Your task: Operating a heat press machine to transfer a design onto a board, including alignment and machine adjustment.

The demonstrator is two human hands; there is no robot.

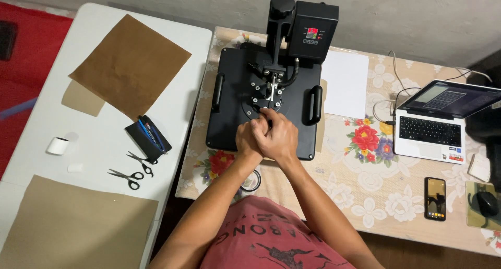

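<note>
Both hands, left hand [249,138] and right hand [276,136], clench the heat press [263,91] handle over the closed platen on the bench [365,196]; a slipping grip risks knuckles striking hot metal

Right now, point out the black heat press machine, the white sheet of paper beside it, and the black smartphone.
black heat press machine [234,96], head view, on its flat upper plate.
white sheet of paper [345,83], head view, on its middle.
black smartphone [434,198], head view, on its screen.

Red display [312,32] on press; open laptop screen [453,98]; lit phone [434,198]
</note>
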